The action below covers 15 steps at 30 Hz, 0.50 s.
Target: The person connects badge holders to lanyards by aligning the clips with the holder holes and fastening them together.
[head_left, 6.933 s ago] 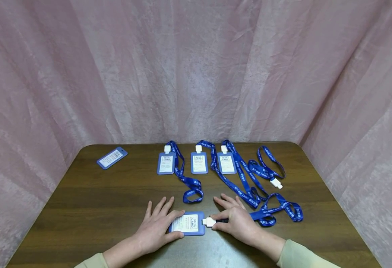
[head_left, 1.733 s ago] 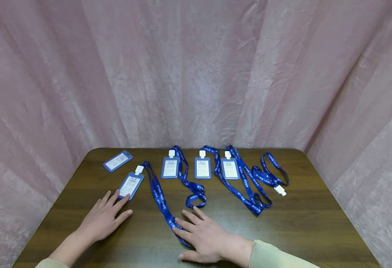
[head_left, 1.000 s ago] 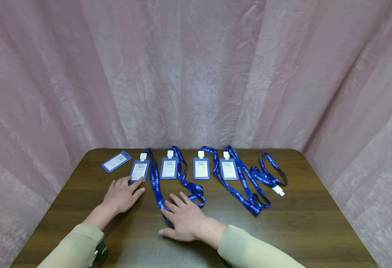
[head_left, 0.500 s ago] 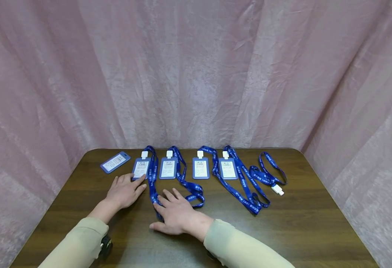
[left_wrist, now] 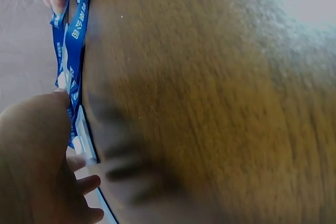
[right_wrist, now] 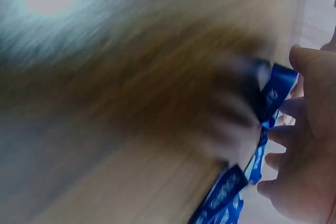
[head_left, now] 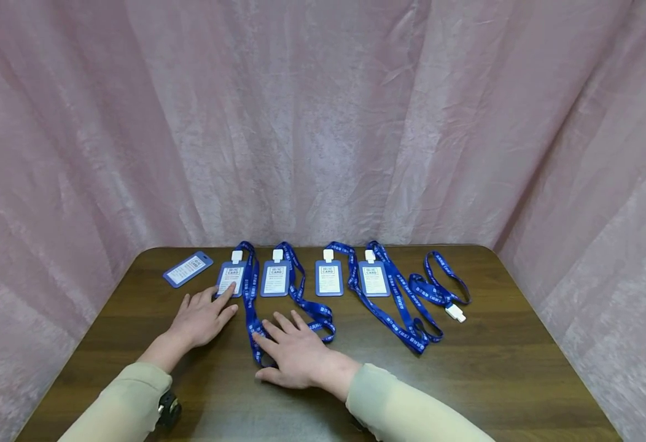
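A blue ID card holder (head_left: 229,279) lies upright at the left of the back row, joined by a white clip (head_left: 237,256) to a blue printed lanyard (head_left: 250,288). My left hand (head_left: 197,320) lies low over the table, its index fingertip resting on the holder's lower part and its other fingers spread. The near end of that lanyard curves under the spread fingers of my right hand (head_left: 296,353), which touch it without gripping. In the right wrist view, the blue lanyard (right_wrist: 278,90) runs close by the fingers.
Further right lie three more holders with lanyards: one (head_left: 276,278), another (head_left: 329,278) and a third (head_left: 374,279). A loose holder (head_left: 188,269) lies tilted at back left. A lanyard with a bare white clip (head_left: 455,312) lies at right. A pink curtain (head_left: 323,123) hangs behind the wooden table (head_left: 466,380).
Earlier, the left hand held the holder sideways near the front while the right pinched its clip. Since then both hands have let go and slid holder and lanyard back-left into the row.
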Each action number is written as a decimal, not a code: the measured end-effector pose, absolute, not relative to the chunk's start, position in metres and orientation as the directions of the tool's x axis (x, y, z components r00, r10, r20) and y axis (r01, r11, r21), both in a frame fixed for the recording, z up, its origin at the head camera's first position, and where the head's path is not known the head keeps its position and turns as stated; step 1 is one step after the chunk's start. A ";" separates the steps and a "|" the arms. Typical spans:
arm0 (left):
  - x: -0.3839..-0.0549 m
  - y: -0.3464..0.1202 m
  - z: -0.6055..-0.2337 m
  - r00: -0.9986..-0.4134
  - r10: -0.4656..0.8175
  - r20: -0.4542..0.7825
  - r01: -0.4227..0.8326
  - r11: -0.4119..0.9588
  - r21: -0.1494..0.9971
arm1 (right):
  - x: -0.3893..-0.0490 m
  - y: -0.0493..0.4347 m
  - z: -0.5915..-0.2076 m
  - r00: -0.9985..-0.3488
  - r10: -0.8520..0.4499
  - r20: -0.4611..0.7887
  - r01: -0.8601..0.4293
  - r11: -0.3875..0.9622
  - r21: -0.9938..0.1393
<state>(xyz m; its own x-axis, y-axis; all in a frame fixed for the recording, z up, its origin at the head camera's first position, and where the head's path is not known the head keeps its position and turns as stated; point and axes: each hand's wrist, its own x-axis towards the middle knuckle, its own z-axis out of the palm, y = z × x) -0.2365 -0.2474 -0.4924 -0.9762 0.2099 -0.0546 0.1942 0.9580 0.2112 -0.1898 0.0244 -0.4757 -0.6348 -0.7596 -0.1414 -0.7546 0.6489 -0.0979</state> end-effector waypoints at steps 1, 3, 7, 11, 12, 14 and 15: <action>-0.236 -0.248 -0.492 -0.975 0.215 -0.051 0.199 0.956 0.215 | -0.191 0.028 -0.475 -0.635 -0.760 -0.136 -0.756 0.648 -0.092; -0.236 -0.249 -0.492 -0.975 0.220 -0.041 0.206 0.954 0.220 | -0.192 0.036 -0.473 -0.639 -0.759 -0.123 -0.755 0.650 -0.084; -0.230 -0.246 -0.487 -0.970 0.244 -0.001 0.239 0.948 0.209 | -0.196 0.058 -0.472 -0.655 -0.751 -0.085 -0.746 0.661 -0.084; -0.222 -0.235 -0.483 -0.955 0.296 0.033 0.297 0.937 0.185 | -0.198 0.087 -0.472 -0.655 -0.754 -0.038 -0.750 0.656 -0.087; -0.219 -0.232 -0.482 -0.950 0.311 0.036 0.313 0.934 0.172 | -0.199 0.095 -0.471 -0.655 -0.755 -0.031 -0.751 0.655 -0.087; -0.213 -0.225 -0.477 -0.939 0.341 0.041 0.343 0.927 0.150 | -0.199 0.110 -0.469 -0.654 -0.756 -0.012 -0.753 0.652 -0.087; -0.210 -0.221 -0.475 -0.933 0.356 0.044 0.359 0.923 0.139 | -0.198 0.117 -0.468 -0.657 -0.754 -0.005 -0.751 0.655 -0.083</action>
<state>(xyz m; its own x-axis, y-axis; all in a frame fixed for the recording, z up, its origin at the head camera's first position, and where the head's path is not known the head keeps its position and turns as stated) -0.2101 -0.2210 -0.4752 -0.9334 0.3560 0.0440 0.3586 0.9230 0.1393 -0.1984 0.1174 -0.4680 -0.6566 -0.7543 -0.0045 -0.7514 0.6546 -0.0827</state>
